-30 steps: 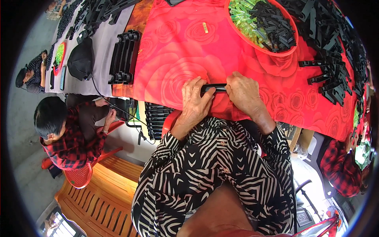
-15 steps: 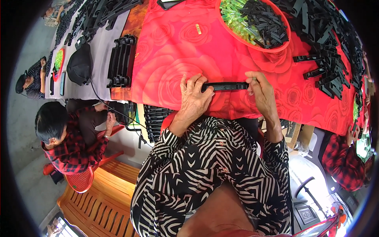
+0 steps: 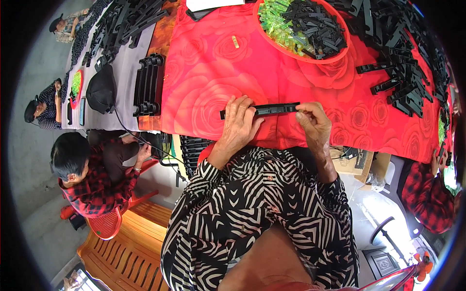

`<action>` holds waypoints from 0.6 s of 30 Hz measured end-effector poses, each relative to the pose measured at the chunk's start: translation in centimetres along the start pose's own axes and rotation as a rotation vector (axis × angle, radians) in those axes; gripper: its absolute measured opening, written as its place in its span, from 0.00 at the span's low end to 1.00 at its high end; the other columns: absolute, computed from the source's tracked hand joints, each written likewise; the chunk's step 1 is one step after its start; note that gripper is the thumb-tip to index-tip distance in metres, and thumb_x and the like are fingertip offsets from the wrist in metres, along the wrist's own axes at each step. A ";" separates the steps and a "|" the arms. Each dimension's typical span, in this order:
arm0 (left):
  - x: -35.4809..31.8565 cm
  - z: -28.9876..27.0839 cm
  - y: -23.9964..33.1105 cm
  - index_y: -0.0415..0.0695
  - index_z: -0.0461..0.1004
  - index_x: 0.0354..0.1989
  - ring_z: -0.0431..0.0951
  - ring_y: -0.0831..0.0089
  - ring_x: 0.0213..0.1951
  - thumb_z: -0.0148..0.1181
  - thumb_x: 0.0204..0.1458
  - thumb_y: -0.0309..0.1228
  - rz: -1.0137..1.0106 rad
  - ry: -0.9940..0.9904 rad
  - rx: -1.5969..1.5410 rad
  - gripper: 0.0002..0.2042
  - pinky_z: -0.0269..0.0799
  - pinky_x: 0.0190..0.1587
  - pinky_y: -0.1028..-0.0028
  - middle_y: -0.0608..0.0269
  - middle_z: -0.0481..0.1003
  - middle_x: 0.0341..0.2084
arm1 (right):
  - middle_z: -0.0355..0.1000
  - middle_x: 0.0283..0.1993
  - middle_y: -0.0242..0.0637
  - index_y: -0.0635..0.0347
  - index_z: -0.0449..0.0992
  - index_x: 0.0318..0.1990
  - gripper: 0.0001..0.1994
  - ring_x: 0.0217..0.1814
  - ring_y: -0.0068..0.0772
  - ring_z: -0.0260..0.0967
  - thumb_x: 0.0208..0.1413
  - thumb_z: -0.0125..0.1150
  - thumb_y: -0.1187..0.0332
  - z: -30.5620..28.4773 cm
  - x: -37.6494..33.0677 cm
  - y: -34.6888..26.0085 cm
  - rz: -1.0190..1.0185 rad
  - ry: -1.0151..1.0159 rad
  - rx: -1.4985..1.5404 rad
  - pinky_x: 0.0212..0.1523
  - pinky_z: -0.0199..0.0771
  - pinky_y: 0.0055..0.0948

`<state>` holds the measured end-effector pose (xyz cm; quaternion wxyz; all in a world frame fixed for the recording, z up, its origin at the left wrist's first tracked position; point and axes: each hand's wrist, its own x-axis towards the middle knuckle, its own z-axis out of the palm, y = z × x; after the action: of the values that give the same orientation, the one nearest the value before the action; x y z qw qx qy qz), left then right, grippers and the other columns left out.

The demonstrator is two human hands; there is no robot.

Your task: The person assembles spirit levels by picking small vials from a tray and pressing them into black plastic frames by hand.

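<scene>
Far left of red cloth: person in checked shirt, sitting on red chair. Just left of cloth: black cap, stack of black strips on grey tabletop. At cloth's near edge: left hand closed on left end of long black strip. Strip thin, flat, straight, lying level just above cloth. Right hand pinching right end. Hands apart, one per end. Far side of cloth: red bowl with green and black bits. Right side of cloth: pile of black strips.

Both hands raised side by side, fingers pinched shut.
</scene>
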<state>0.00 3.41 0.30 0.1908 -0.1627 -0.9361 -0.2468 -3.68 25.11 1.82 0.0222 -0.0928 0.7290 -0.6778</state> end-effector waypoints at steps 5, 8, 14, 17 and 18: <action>0.4 -0.5 0.5 0.40 0.73 0.36 0.69 0.56 0.49 0.67 0.38 0.24 0.070 0.031 0.020 0.14 0.62 0.55 0.50 0.57 0.68 0.44 | 0.65 0.29 0.28 0.64 0.70 0.39 0.07 0.29 0.12 0.59 0.54 0.60 0.76 1.2 -0.2 0.2 0.116 0.042 0.131 0.28 0.61 0.15; -0.5 0.4 -0.3 0.43 0.74 0.37 0.67 0.59 0.49 0.59 0.44 0.28 0.083 0.031 0.074 0.11 0.56 0.58 0.49 0.59 0.66 0.45 | 0.66 0.29 0.29 0.64 0.70 0.38 0.06 0.27 0.13 0.59 0.54 0.60 0.77 2.2 0.3 0.5 0.034 0.049 0.009 0.27 0.61 0.16; -0.5 0.4 0.4 0.44 0.75 0.38 0.67 0.65 0.43 0.57 0.42 0.29 0.109 0.083 0.243 0.13 0.57 0.52 0.55 0.64 0.67 0.43 | 0.69 0.31 0.38 0.62 0.73 0.36 0.08 0.30 0.33 0.65 0.47 0.60 0.80 2.9 0.9 -0.1 -0.255 -0.009 -0.339 0.32 0.66 0.29; -0.7 0.4 0.6 0.44 0.75 0.38 0.67 0.67 0.40 0.56 0.41 0.31 0.099 0.038 0.248 0.14 0.58 0.47 0.59 0.66 0.69 0.41 | 0.69 0.31 0.39 0.61 0.74 0.36 0.09 0.33 0.40 0.65 0.45 0.60 0.79 3.0 1.0 0.2 -0.386 -0.009 -0.465 0.35 0.64 0.35; -0.7 0.4 0.7 0.44 0.75 0.38 0.67 0.67 0.40 0.56 0.41 0.31 0.098 0.037 0.249 0.14 0.58 0.47 0.59 0.66 0.69 0.41 | 0.69 0.31 0.38 0.60 0.74 0.36 0.09 0.34 0.41 0.64 0.44 0.61 0.78 3.0 1.1 0.2 -0.444 -0.025 -0.564 0.36 0.63 0.37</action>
<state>0.78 4.05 -0.05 0.2386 -0.1789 -0.9467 -0.1219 -4.27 21.96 1.43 -0.1431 -0.2597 0.8492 -0.4369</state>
